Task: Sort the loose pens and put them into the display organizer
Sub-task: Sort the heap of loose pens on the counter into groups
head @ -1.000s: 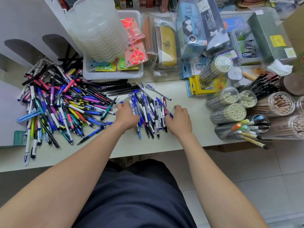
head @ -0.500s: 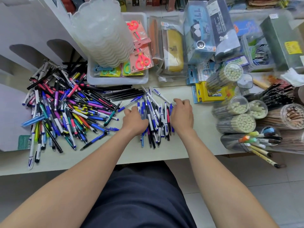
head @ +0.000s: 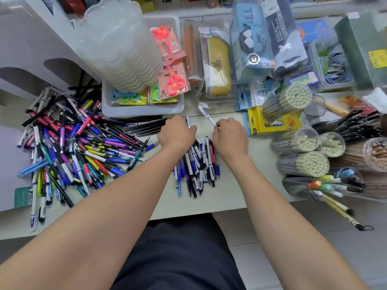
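We record that within the last second the blue-and-white pens (head: 199,164), previously fanned out on the table (head: 230,195), have been drawn into one tight bundle between the two wrists. The right hand (head: 230,136) now pinches a single white pen (head: 206,113), angled away at the far end. The left hand (head: 177,132) lies curled over the bundle's top, and we cannot tell whether it grips. The mixed pile (head: 73,143) at left remains unsorted. In our judgement one group is ready, and putting away has not begun.
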`<state>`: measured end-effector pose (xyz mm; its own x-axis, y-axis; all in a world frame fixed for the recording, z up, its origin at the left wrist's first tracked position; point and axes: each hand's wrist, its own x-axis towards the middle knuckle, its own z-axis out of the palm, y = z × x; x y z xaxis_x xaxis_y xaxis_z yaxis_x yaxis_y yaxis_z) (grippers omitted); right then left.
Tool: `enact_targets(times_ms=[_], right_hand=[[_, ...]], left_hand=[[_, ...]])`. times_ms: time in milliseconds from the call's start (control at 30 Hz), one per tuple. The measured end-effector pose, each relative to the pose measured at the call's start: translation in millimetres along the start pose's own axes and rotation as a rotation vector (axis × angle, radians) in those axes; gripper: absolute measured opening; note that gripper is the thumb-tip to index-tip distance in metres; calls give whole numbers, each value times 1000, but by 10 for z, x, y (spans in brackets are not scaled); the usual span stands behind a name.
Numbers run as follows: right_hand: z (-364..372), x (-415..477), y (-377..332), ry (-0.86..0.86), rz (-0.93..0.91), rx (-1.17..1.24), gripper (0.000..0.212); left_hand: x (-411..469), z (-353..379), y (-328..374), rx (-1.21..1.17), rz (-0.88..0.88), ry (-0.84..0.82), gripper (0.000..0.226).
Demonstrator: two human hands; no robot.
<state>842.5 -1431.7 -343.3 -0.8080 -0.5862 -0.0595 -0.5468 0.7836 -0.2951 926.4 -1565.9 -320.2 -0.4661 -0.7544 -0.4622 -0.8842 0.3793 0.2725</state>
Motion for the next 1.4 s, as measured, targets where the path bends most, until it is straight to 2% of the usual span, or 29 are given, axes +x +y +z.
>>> enact_targets(times_ms=[133, 233, 333, 433, 533, 667, 733, 833, 933, 1000, 1100, 1167, 1267, 1333, 1400], right_hand=[[-64, -389, 231, -127, 263, 154, 19], [23, -676, 296, -232, 351, 221, 18], [106, -794, 287, -234, 382, 288, 20], [125, -787, 255, -176, 364, 318, 27], [145, -728, 161, -82, 308, 313, 35], [164, -469, -115, 26, 147, 286, 23], [180, -247, -309, -20, 103, 244, 28], [205, 48, -571, -138, 45, 57, 42], [246, 212, -690, -210, 26, -38, 36], [267, 288, -719, -240, 51, -28, 28], [298, 356, -731, -251, 95, 34, 31], [288, 371, -701, -199, 125, 125, 35], [160, 344, -591, -40, 143, 459, 25], [-31, 228, -525, 122, 22, 600, 22], [-182, 35, -428, 314, -87, 553, 20]], left_hand=[[48, 10, 21, -13, -35, -18, 37], [64, 18, 25, -65, -79, -28, 25], [21, -18, 21, -116, -103, -28, 30], [-94, -94, -24, -157, -75, -6, 35], [-313, -138, -164, -161, -40, -11, 32], [-597, -78, -575, -145, -89, -54, 35], [-639, -47, -771, -128, -110, -94, 37], [-612, -12, -939, -99, -69, -170, 37], [-562, 53, -1007, -161, -12, -164, 32], [-531, 94, -1012, -220, 11, -163, 20], [-529, 165, -989, -280, 59, -188, 47], [-545, 191, -961, -312, 53, -190, 56], [-524, 235, -937, -323, 45, -203, 54], [-529, 248, -903, -326, 41, -220, 51], [-543, 256, -868, -309, 42, -225, 48]])
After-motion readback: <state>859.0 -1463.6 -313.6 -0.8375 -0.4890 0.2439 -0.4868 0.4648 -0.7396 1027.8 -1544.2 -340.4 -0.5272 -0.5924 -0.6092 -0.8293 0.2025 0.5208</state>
